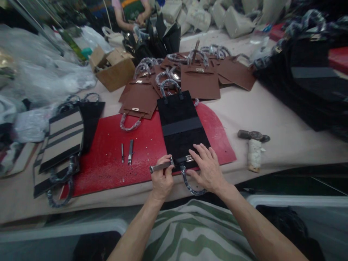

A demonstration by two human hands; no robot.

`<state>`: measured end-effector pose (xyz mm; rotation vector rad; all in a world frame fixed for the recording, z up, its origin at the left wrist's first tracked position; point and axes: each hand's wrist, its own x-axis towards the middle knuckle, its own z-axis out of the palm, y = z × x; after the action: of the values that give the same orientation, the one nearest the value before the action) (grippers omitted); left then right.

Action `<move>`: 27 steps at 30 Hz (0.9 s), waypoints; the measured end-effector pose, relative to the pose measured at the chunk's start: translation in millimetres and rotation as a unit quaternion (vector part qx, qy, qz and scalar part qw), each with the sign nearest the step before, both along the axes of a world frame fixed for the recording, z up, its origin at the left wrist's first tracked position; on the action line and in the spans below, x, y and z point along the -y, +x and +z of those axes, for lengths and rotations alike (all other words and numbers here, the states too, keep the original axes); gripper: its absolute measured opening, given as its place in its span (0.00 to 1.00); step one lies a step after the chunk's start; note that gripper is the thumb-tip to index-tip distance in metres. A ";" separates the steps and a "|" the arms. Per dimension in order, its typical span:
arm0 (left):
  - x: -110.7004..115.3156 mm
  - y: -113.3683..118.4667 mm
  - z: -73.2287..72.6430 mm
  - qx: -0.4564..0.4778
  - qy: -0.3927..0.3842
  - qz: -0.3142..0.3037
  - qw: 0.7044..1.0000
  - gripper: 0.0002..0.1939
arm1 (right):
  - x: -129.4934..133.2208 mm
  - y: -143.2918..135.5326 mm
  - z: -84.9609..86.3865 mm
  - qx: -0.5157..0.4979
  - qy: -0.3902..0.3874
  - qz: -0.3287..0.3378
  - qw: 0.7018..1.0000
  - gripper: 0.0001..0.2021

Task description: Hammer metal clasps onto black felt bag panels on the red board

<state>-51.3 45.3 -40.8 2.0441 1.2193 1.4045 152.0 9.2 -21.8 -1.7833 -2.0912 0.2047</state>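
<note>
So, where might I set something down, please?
The beige table covering is bare between the red board, the hammer and the black stack at right; so is the board between the striped bags and two small tools. Brown bags crowd the far side, a black bag the centre.

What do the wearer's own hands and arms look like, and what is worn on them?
The left hand and right hand are ungloved. Both forearms show no sleeves, and no watch shows. The clothing has wavy green and whitish stripes.

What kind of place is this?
Probably a bag workshop: brown bags are heaped up, a black bag lies in front of them, and a hammer and small metal tools lie nearby.
</note>
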 end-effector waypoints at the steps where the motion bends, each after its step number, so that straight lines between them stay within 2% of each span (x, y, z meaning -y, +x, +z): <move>1: 1.0 0.1 -0.1 0.001 0.000 0.005 1.000 0.05 | 0.0 0.0 0.0 0.000 0.000 0.000 1.000 0.35; 3: 1.3 0.0 0.2 -0.001 0.000 0.004 1.000 0.06 | 0.0 -0.1 0.1 0.000 0.000 0.000 1.000 0.35; 9: -6.9 -1.0 3.2 -0.017 -0.002 -0.051 0.999 0.06 | -0.3 -0.4 0.6 -0.001 0.005 -0.002 1.000 0.34; 13: -9.9 -0.6 5.0 -0.038 -0.012 -0.052 0.998 0.07 | -0.3 -0.3 0.6 -0.001 0.004 -0.002 1.000 0.34; 27: -8.8 6.6 9.4 -0.112 0.042 -0.037 0.992 0.10 | 0.4 1.6 0.3 -0.035 0.006 0.018 0.999 0.34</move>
<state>-44.7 54.1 -31.4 2.3320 1.1737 1.2371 153.6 8.8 -21.5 -1.7082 -2.0722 0.2612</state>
